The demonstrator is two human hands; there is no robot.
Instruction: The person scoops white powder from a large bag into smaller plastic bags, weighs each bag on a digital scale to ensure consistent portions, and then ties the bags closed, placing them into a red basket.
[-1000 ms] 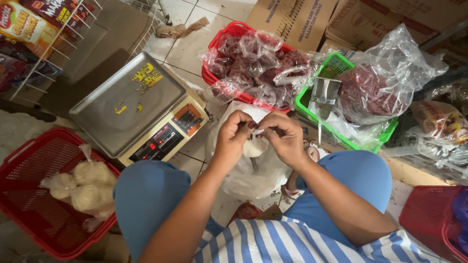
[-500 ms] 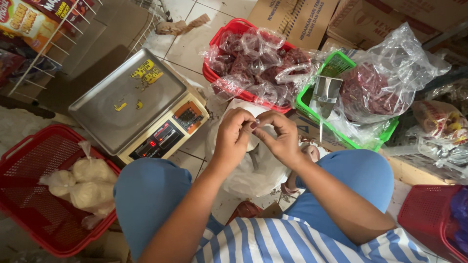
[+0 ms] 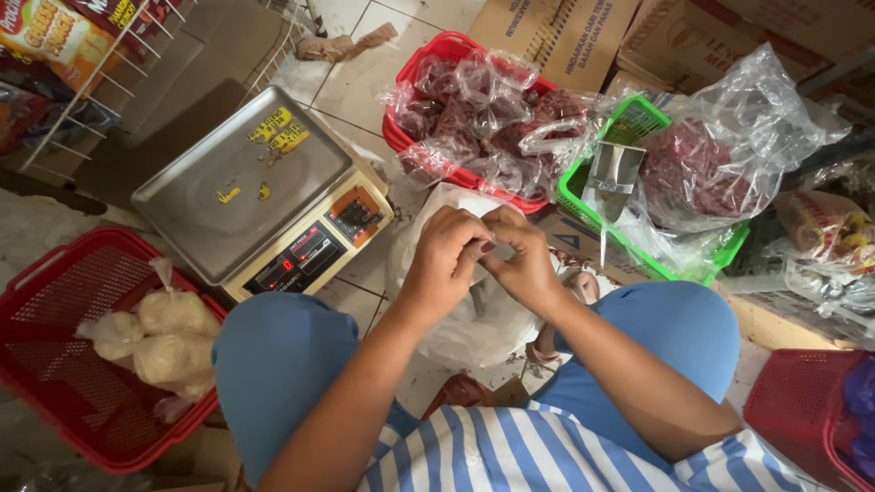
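My left hand and my right hand meet fingertip to fingertip between my knees, pinching the top of a small clear plastic bag that hangs below them. What the bag holds is hidden by my fingers. Under my hands lies a large white plastic sack on the tiled floor.
A metal-topped digital scale sits at left. A red basket holds pale filled bags. Ahead, a red basket of dark-red bagged goods and a green basket with a metal scoop and an open bag. Cardboard boxes behind.
My hands stay together over the sack, with the fingers shifting slightly on the bag top. The view has tilted a little.
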